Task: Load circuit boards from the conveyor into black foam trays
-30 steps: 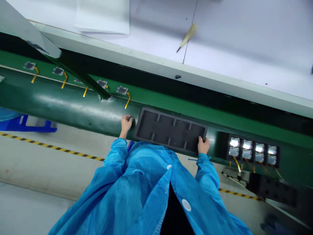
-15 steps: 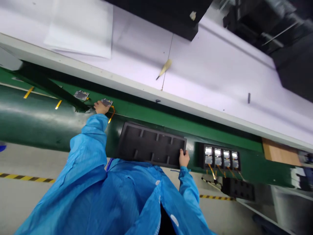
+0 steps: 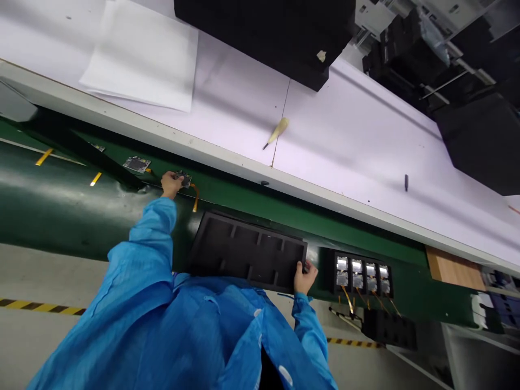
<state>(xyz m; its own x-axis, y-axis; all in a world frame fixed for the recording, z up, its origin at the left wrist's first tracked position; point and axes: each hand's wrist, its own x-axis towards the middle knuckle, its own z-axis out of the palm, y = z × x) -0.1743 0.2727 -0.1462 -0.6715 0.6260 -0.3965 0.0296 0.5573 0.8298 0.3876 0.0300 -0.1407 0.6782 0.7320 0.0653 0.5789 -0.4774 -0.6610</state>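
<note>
My left hand (image 3: pixel 170 184) is closed on the left edge of a small circuit board (image 3: pixel 186 180), over the green bench. An orange ribbon cable (image 3: pixel 196 199) hangs from the board's right side. A black compartment tray (image 3: pixel 234 258) with low dividers and nothing in it lies in front of my body. My right hand (image 3: pixel 304 277) grips the tray's right edge, thumb on the rim. Another circuit board (image 3: pixel 137 164) lies to the left of my left hand.
To the right sits a black tray (image 3: pixel 337 290) filled with several boards, their ribbon cables hanging out. A white shelf (image 3: pixel 325 141) runs above the bench, bearing a pale-handled tool (image 3: pixel 279 129) and white sheets (image 3: pixel 146 59). A dark green bracket (image 3: pixel 85 146) crosses at left.
My left hand and the board in it have shifted slightly to the right, ribbon cable swinging along. My right hand stays on the tray's right edge. The camera view has tilted a little.
</note>
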